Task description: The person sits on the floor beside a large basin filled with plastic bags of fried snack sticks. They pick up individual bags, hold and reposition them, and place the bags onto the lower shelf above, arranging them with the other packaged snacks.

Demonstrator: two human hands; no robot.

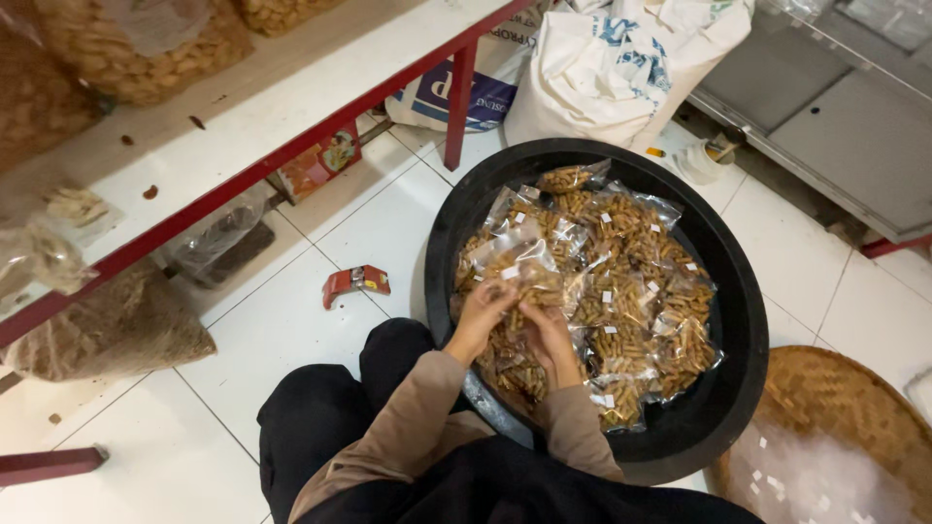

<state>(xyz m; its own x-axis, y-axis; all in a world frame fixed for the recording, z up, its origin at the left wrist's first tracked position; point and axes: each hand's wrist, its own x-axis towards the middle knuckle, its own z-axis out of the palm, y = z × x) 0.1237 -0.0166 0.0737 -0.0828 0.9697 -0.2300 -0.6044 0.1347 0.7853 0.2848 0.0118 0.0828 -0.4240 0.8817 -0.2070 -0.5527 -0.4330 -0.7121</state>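
A big black round tub [740,320] stands on the white tiled floor, heaped with several clear plastic packets of brown stick snacks [631,281]. Both my hands reach over its near rim. My left hand [482,312] and my right hand [546,328] pinch the same clear snack packet [519,279] at its lower end, fingers closed on the plastic, close together. Brown sleeves cover both forearms. My dark-clothed knees press against the tub's near left side.
A white table with a red frame [291,155] runs along the left, big bags of snacks on and under it. A red wrapper [355,281] lies on the tiles. White sacks [621,68] stand behind the tub. A woven bamboo tray [835,427] with small white labels sits right.
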